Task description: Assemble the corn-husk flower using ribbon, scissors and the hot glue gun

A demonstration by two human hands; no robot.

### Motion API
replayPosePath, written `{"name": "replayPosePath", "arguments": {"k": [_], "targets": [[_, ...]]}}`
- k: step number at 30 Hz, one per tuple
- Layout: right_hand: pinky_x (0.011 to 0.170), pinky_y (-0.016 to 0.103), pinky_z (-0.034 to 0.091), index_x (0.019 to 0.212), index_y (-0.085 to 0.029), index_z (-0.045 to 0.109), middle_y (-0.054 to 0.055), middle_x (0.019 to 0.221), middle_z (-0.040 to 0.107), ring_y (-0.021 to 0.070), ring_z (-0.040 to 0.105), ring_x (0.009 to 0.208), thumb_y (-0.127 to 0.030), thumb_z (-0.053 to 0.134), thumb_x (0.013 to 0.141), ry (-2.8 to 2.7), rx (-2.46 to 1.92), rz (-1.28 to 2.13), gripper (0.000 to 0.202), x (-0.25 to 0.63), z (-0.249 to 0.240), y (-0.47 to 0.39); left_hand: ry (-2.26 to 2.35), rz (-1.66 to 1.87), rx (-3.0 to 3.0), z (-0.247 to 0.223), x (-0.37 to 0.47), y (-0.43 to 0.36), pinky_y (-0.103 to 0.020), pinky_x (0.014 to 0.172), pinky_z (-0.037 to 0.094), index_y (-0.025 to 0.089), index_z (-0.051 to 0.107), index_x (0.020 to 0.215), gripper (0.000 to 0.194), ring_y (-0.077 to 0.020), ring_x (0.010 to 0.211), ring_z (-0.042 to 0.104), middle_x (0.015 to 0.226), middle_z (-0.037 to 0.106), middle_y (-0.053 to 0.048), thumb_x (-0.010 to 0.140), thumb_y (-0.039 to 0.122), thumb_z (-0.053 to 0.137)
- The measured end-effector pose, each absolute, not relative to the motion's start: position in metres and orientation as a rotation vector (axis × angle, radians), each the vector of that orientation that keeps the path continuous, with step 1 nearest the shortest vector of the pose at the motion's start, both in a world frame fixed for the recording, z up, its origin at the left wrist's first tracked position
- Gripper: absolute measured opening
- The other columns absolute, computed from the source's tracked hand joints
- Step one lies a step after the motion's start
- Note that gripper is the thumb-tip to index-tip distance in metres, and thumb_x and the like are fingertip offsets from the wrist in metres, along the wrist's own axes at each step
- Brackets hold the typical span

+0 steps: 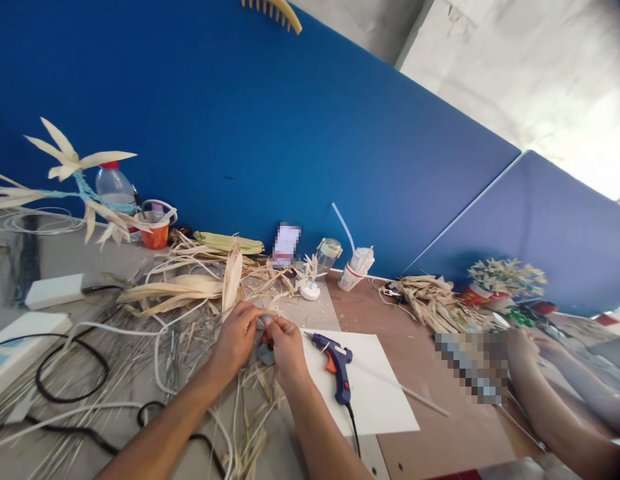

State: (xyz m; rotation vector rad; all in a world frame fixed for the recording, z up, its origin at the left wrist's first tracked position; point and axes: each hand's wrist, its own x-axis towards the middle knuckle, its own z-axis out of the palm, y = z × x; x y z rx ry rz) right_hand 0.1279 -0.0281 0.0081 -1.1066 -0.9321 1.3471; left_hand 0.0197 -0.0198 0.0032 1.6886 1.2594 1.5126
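In the middle of the head view, my left hand (239, 337) and my right hand (286, 343) meet with fingers pinched together. Between the fingertips shows a small greyish thing (263, 322), too small and blurred to name. A pale corn husk strip (233, 277) stands up just beyond my left hand; whether my fingers hold it I cannot tell. Under my right hand hangs or lies a grey piece (265, 355). To the right, a dark blue glue gun (341, 373) with an orange trigger lies on a white sheet of paper (385, 407).
Husks (175, 291), thin stalks and cables (157, 360) cover the left side. Along the blue partition (270, 133) stand a red cup (155, 233), a phone (287, 243), a jar (329, 253) and a paper cup (351, 277). Another person's arms (545, 393) reach in at right.
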Motion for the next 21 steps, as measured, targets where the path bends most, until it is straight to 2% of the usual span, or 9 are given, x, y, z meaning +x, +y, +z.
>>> {"name": "replayPosePath", "arguments": {"k": [5, 13, 17, 21], "targets": [[0.049, 0.023, 0.03, 0.053, -0.018, 0.054, -0.005, 0.047, 0.044, 0.0091, 0.037, 0.047, -0.034, 0.06, 0.065, -0.894, -1.069, 1.332, 0.021, 0.129, 0.007, -0.026, 1.206, 1.468, 1.762, 0.001, 0.023, -0.022, -0.034, 0.084, 0.044, 0.025, 0.071, 0.088, 0.032, -0.0229, 0.091, 0.056, 0.09, 0.06, -0.007, 0.073, 0.009, 0.048], [0.046, 0.023, 0.027, 0.048, -0.018, 0.049, -0.006, 0.043, 0.041, 0.0078, 0.034, 0.043, -0.033, 0.059, 0.066, -0.857, -1.11, 1.285, 0.026, 0.134, 0.01, -0.023, 1.179, 1.36, 1.87, -0.008, 0.024, -0.021, -0.038, 0.097, 0.04, 0.023, 0.068, 0.104, 0.042, -0.0243, 0.111, 0.05, 0.116, 0.055, -0.011, 0.073, 0.006, 0.045], [0.044, 0.022, 0.025, 0.048, -0.018, 0.048, -0.006, 0.039, 0.04, 0.0069, 0.031, 0.04, -0.032, 0.059, 0.062, -0.811, -1.155, 1.258, 0.023, 0.141, 0.009, -0.018, 1.109, 1.315, 1.705, -0.001, 0.027, -0.025, -0.039, 0.095, 0.041, 0.023, 0.07, 0.102, 0.039, -0.0243, 0.108, 0.053, 0.121, 0.053, -0.011, 0.071, 0.01, 0.05], [0.043, 0.022, 0.024, 0.048, -0.018, 0.049, -0.007, 0.038, 0.041, 0.0067, 0.031, 0.039, -0.029, 0.056, 0.059, -0.785, -1.176, 1.268, 0.017, 0.146, 0.007, -0.014, 1.017, 1.243, 1.459, 0.008, 0.028, -0.025, -0.038, 0.095, 0.041, 0.022, 0.073, 0.094, 0.028, -0.0259, 0.114, 0.05, 0.119, 0.057, -0.01, 0.069, 0.018, 0.06]]}}
